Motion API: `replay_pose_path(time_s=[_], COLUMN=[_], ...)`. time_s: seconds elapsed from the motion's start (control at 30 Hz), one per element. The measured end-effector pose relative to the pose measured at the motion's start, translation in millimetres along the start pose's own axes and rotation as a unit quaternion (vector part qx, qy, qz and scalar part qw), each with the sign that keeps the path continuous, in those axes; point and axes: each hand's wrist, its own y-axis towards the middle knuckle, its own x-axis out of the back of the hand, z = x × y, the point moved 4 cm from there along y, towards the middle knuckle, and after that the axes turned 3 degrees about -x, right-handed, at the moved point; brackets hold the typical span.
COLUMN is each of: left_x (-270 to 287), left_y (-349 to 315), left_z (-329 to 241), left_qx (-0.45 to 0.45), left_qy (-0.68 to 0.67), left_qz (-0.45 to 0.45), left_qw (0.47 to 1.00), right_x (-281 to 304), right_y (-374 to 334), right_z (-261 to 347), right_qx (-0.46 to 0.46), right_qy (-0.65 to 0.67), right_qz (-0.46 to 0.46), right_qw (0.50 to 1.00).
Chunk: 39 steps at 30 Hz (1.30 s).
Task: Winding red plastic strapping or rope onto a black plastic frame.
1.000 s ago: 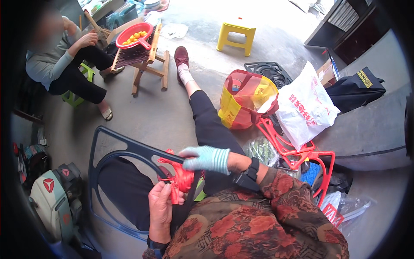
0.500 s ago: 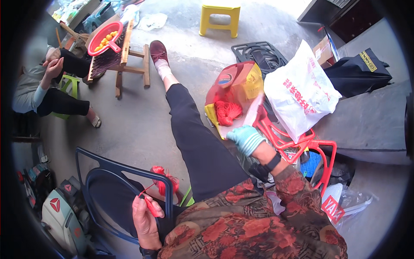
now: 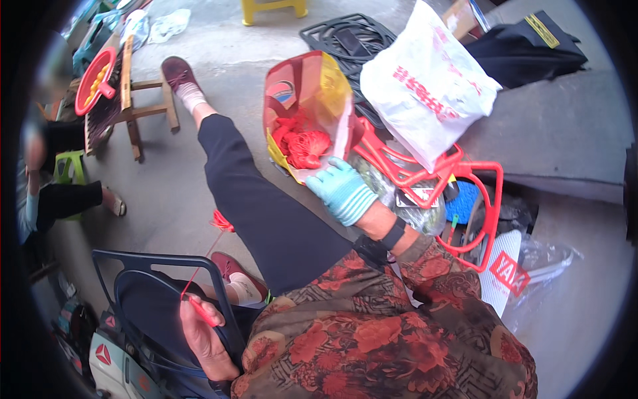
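Note:
My bare left hand is closed around a slim red-handled tool. From its tip a red string stretches up to a red string bundle beside my trouser leg. A dark blue plastic frame with a curved inner bar lies over my left leg, next to that hand. My right hand, in a light blue striped glove, grips the near edge of a red and yellow bag. Inside the bag sit bundles of red string. The fingertips at the bag's edge are partly hidden.
Red plastic frames and a white plastic bag lie to the right, with dark frames behind. At far left, another person sits beside a wooden stand bearing a red basket. A yellow stool stands ahead.
The view has swung, so most things sit further left and higher. The string bundle near my left hand has dropped away from the blue frame. My right hand still grips the bag's edge.

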Motion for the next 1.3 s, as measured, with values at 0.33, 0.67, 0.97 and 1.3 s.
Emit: replay_pose_path(time_s=[0.33, 0.67, 0.97, 1.3], left_x=[-33.7, -19.6, -13.0, -16.1], left_y=[5.5, 1.2, -2.7, -6.3], left_z=[0.0, -2.9, -2.0, -3.7], left_qx=[-0.016, -0.053, -0.051, -0.054], left_qy=[0.075, 0.074, 0.061, 0.065], left_qz=[0.063, 0.047, 0.043, 0.038], left_qw=[0.995, 0.995, 0.996, 0.996], right_x=[42.7, 15.8, 10.8, 34.9], right_y=[-41.0, -187.2, -201.7, -282.3], right_z=[0.4, -64.6, -70.5, -134.2], right_qx=[-0.106, -0.431, -0.464, -0.601], right_qy=[0.054, 0.154, 0.091, -0.026], right_qz=[-0.152, 0.028, 0.199, 0.054], right_qw=[0.981, 0.889, 0.858, 0.797])
